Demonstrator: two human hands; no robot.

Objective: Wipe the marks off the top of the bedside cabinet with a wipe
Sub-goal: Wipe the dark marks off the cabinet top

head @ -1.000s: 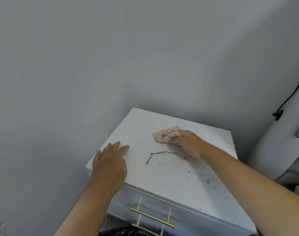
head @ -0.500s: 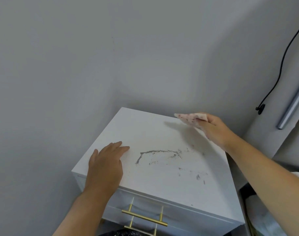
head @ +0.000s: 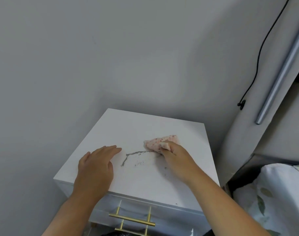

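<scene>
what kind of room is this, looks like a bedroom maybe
Most likely a bedroom. A small white cabinet with brass drawer handles stands in a corner against a plain grey wall, and leaf-print bedding lies right beside it, by what looks like a padded headboard.

Home bedroom. White bedside cabinet (head: 145, 133) in corner against plain grey wall (head: 94, 57), brass drawer handles (head: 131, 219) on front. Just right: padded grey headboard (head: 244, 142), leaf-print bedding (head: 271, 193). Black cable (head: 257, 62) runs down beside headboard. Domestic furniture, soft furnishings, no work gear.
</scene>
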